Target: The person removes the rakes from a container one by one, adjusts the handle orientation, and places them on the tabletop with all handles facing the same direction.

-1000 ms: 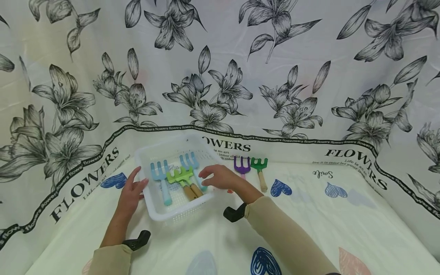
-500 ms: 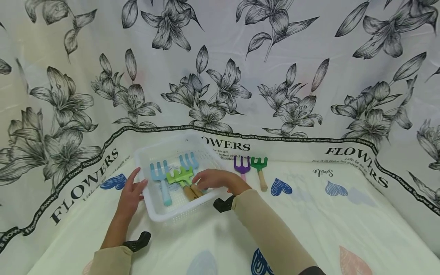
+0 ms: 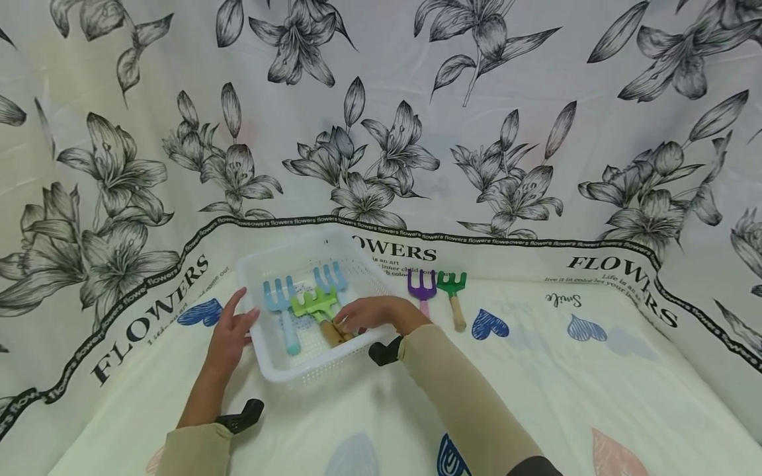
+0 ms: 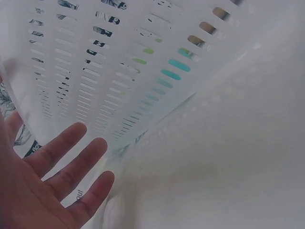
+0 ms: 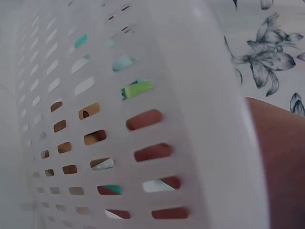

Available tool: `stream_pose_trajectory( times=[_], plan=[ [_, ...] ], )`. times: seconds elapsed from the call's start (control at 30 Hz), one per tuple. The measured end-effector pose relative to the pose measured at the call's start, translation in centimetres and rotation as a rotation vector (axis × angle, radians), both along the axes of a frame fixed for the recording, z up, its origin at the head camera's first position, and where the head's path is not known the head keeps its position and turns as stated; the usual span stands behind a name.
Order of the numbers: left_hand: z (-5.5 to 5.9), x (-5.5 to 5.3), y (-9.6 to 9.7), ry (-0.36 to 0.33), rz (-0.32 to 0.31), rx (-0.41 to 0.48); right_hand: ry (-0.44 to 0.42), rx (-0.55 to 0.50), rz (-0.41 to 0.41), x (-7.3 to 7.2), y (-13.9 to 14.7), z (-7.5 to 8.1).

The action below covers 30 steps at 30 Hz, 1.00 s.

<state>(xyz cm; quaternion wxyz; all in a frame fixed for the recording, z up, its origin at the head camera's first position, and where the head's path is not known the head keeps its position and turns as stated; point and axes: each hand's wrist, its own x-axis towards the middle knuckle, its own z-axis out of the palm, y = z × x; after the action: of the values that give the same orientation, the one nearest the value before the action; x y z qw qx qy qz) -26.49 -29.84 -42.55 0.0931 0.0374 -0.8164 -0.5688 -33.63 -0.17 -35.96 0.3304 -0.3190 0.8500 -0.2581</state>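
Note:
My left hand [image 3: 231, 327] holds the left rim of a white slotted plastic basket [image 3: 280, 375], thumb over the edge. In the left wrist view three outer fingers [image 4: 78, 167] lie extended beside the basket's outer wall. Inside, two light green hand forks [image 3: 315, 304] with wooden handles overlap. Two light blue hand forks lie there too, one at the left [image 3: 280, 301] and one behind [image 3: 330, 277]. My right hand [image 3: 372, 314] reaches over the right rim and grips a wooden handle of a green hand fork. In the right wrist view, the slotted wall [image 5: 105, 133] partly hides that hand.
A purple hand fork [image 3: 423, 291] and a dark green hand fork [image 3: 454, 291] lie on the cloth right of the basket. A flower-printed curtain [image 3: 381, 132] hangs behind. Printed hearts [image 3: 490, 325] mark the pale cloth.
My right hand has moved left and down into the basket, from above its right side onto the green fork's handle. My left hand has stayed on the rim.

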Motion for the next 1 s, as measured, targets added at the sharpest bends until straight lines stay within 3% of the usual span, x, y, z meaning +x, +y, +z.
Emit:
stream_pose_trajectory(
  times=[0.1, 0.33, 0.53, 0.63, 0.83, 1.0],
  plan=[
    [-0.01, 0.02, 0.0, -0.001, 0.004, -0.002, 0.019, 0.015, -0.003, 0.06, -0.17, -0.13],
    [0.05, 0.07, 0.09, 0.006, 0.003, -0.002, 0.226, 0.148, 0.044, -0.01, -0.52, -0.41],
    [0.05, 0.06, 0.34, 0.015, 0.003, -0.002, 0.183, 0.207, 0.108, -0.17, -0.67, -0.64],
    [0.08, 0.03, 0.44, 0.011, 0.004, 0.0, 0.212, 0.213, 0.118, -0.16, -0.73, -0.72],
    [0.2, -0.06, 0.29, 0.007, 0.002, 0.005, 0.379, 0.113, 0.005, -0.02, -0.74, -0.51],
    [0.12, 0.09, 0.06, 0.0, 0.001, -0.002, 0.408, -0.059, -0.069, 0.09, -0.41, -0.41]
  ],
)
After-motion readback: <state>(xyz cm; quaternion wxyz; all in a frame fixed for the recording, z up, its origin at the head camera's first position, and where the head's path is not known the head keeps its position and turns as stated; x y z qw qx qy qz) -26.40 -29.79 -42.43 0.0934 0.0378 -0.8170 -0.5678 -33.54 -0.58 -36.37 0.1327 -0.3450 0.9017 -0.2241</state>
